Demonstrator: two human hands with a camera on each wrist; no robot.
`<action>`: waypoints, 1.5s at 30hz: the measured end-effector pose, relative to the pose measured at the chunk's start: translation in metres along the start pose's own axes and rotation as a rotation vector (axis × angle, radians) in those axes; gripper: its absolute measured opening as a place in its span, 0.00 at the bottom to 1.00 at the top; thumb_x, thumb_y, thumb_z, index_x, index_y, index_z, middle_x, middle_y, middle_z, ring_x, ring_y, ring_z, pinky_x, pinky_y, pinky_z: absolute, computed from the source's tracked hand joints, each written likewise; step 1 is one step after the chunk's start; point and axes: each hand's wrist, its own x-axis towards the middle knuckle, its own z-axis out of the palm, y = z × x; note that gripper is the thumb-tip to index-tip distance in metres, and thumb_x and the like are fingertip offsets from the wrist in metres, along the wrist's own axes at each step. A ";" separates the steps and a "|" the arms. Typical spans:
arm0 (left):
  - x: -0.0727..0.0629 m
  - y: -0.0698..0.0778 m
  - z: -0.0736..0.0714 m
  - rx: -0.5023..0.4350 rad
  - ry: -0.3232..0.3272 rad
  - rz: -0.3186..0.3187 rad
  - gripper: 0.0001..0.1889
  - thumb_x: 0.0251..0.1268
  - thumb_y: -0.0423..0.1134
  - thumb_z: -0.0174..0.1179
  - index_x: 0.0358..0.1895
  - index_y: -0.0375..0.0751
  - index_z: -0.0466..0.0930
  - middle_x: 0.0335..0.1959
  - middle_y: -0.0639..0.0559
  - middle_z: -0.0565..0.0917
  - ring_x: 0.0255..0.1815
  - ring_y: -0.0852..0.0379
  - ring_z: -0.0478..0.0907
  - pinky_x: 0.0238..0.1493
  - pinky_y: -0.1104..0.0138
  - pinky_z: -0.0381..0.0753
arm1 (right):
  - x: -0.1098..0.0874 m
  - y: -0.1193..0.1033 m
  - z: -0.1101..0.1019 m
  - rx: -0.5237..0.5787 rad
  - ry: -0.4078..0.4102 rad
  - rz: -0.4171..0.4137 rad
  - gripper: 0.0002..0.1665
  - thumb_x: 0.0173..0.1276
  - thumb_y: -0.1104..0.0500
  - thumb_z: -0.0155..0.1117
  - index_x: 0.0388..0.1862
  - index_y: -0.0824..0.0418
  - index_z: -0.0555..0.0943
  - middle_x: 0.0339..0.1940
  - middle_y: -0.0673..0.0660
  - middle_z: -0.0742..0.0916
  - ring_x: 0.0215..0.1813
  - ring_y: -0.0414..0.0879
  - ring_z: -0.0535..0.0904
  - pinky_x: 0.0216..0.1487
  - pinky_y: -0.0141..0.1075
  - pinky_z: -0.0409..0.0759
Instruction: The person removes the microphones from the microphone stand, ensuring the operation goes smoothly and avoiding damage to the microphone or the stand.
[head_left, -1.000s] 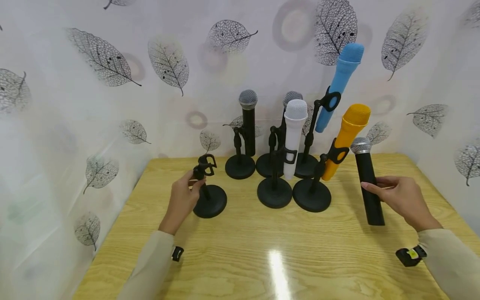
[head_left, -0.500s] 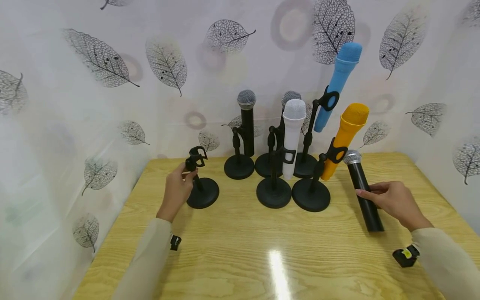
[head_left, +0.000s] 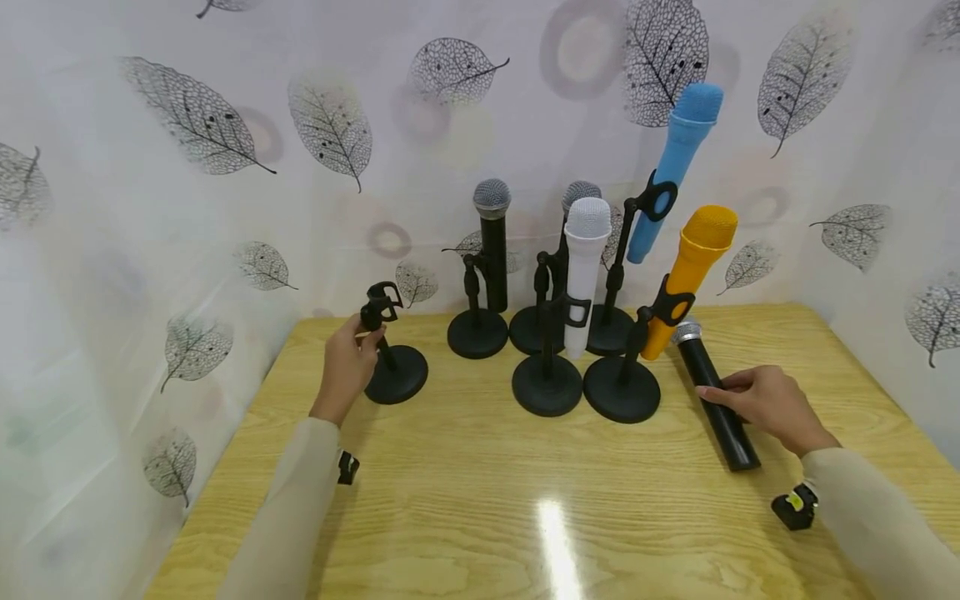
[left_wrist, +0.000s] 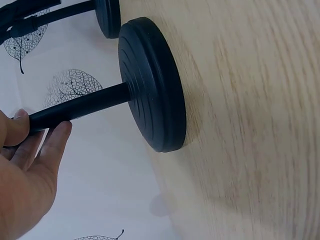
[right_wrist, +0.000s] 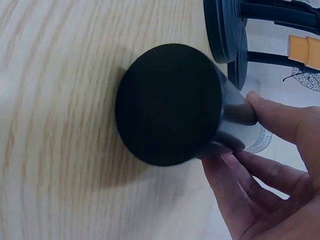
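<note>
At the left, my left hand (head_left: pixel 347 367) grips the upper stem of a black microphone stand (head_left: pixel 397 375) with an unfilled clip. The left wrist view shows the fingers round the stem (left_wrist: pixel 95 101), its round base at the tabletop. On the right, my right hand (head_left: pixel 768 404) holds a black microphone (head_left: pixel 722 404) with a silver head by its body, between thumb and fingers. It slants low over the table, its head close to the stand of the orange microphone (head_left: pixel 693 267). In the right wrist view the flat butt end of the microphone (right_wrist: pixel 167 105) faces the camera.
Toward the back of the wooden table (head_left: pixel 465 500) stand several stands with microphones: black (head_left: pixel 493 250), another black one (head_left: pixel 579 196) partly hidden, white (head_left: pixel 587 267), and blue (head_left: pixel 678 158). A leaf-patterned sheet (head_left: pixel 187 250) rises behind and beside the table.
My left hand has shifted the stand left and back along the table. My right hand has lowered the black microphone from nearly upright to a flatter slant, moving slightly left.
</note>
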 end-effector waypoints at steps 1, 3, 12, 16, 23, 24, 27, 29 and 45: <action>0.001 -0.001 0.000 0.002 0.002 -0.001 0.11 0.76 0.31 0.57 0.54 0.28 0.78 0.53 0.29 0.83 0.51 0.32 0.84 0.50 0.45 0.84 | 0.001 0.000 0.001 -0.007 -0.002 -0.003 0.44 0.69 0.39 0.69 0.58 0.81 0.77 0.46 0.72 0.87 0.35 0.50 0.86 0.34 0.44 0.86; 0.003 -0.001 -0.001 0.007 0.000 -0.004 0.11 0.77 0.32 0.57 0.54 0.28 0.78 0.53 0.29 0.82 0.52 0.32 0.83 0.51 0.45 0.83 | 0.002 0.000 0.001 -0.015 -0.005 -0.005 0.44 0.69 0.39 0.69 0.58 0.81 0.78 0.46 0.72 0.87 0.35 0.50 0.86 0.34 0.44 0.86; 0.013 -0.005 -0.002 -0.003 -0.017 -0.040 0.12 0.78 0.35 0.56 0.55 0.30 0.77 0.54 0.30 0.82 0.54 0.32 0.82 0.53 0.44 0.82 | 0.003 0.000 0.003 -0.027 -0.021 -0.007 0.44 0.68 0.38 0.69 0.57 0.81 0.79 0.47 0.72 0.87 0.37 0.50 0.85 0.35 0.44 0.85; 0.015 -0.006 -0.002 -0.015 -0.024 -0.053 0.13 0.78 0.34 0.56 0.57 0.28 0.76 0.54 0.29 0.82 0.55 0.32 0.82 0.53 0.44 0.82 | 0.003 -0.001 0.003 -0.030 -0.026 -0.007 0.43 0.69 0.38 0.69 0.56 0.80 0.79 0.45 0.70 0.88 0.36 0.49 0.85 0.34 0.42 0.85; 0.017 -0.005 -0.003 -0.017 -0.025 -0.086 0.13 0.78 0.36 0.56 0.57 0.30 0.76 0.54 0.29 0.81 0.55 0.33 0.82 0.50 0.46 0.84 | 0.004 -0.001 0.002 -0.044 -0.046 0.003 0.46 0.68 0.37 0.68 0.57 0.81 0.78 0.47 0.72 0.87 0.37 0.49 0.85 0.35 0.44 0.86; 0.016 -0.004 -0.003 -0.016 -0.026 -0.089 0.13 0.78 0.36 0.56 0.57 0.30 0.76 0.54 0.29 0.81 0.55 0.33 0.82 0.51 0.45 0.84 | 0.004 -0.001 0.002 -0.047 -0.050 0.005 0.46 0.68 0.37 0.68 0.57 0.81 0.78 0.48 0.73 0.86 0.37 0.50 0.85 0.36 0.44 0.86; 0.015 -0.004 -0.004 -0.010 -0.029 -0.102 0.15 0.78 0.35 0.56 0.60 0.30 0.76 0.54 0.29 0.82 0.56 0.33 0.81 0.54 0.45 0.82 | 0.005 -0.001 0.002 -0.050 -0.059 0.013 0.48 0.68 0.36 0.67 0.58 0.82 0.76 0.50 0.75 0.85 0.36 0.50 0.86 0.36 0.44 0.86; 0.013 -0.005 -0.005 0.001 -0.032 -0.116 0.17 0.78 0.35 0.57 0.63 0.30 0.75 0.55 0.30 0.82 0.56 0.34 0.81 0.55 0.45 0.81 | 0.004 -0.001 0.002 -0.044 -0.064 0.022 0.49 0.69 0.36 0.67 0.59 0.82 0.76 0.50 0.75 0.85 0.36 0.50 0.86 0.36 0.44 0.86; -0.036 -0.002 -0.018 0.195 -0.181 -0.126 0.20 0.77 0.45 0.59 0.57 0.29 0.82 0.48 0.34 0.86 0.48 0.38 0.84 0.47 0.47 0.84 | 0.002 -0.004 -0.002 0.059 -0.098 0.060 0.52 0.71 0.35 0.64 0.63 0.84 0.70 0.53 0.77 0.82 0.39 0.53 0.87 0.39 0.44 0.88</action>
